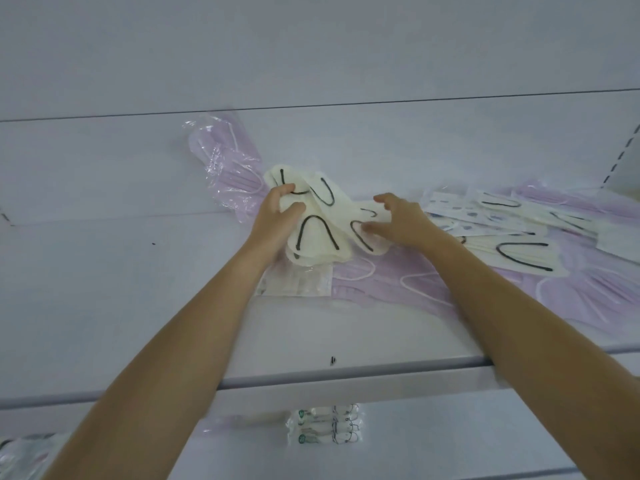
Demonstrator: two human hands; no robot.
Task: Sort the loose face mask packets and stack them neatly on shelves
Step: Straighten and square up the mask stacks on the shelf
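At the middle of the shelf (104, 289), our left hand (277, 211) grips a fanned bundle of cream masks (322, 237). Our right hand (398, 220) is half-open, thumb touching the bundle's right end. Held one-sided, masks may slip and scatter over the purple packets (398, 282).

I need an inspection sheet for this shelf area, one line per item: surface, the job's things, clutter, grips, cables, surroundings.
Surface: white shelf, with masks scattered across its middle and right.
Job's things: cream masks with black ear loops, bunched together; more loose cream masks at the right; purple mask packets beside and under them; a clear packet under the left wrist.
Clutter: nothing seen.
Grips: left hand grips the cream bunch; right hand, fingers spread, touches its right end.
Cables: nothing seen.
Surroundings: a stack of packets below the shelf edge; a slotted upright at far right.
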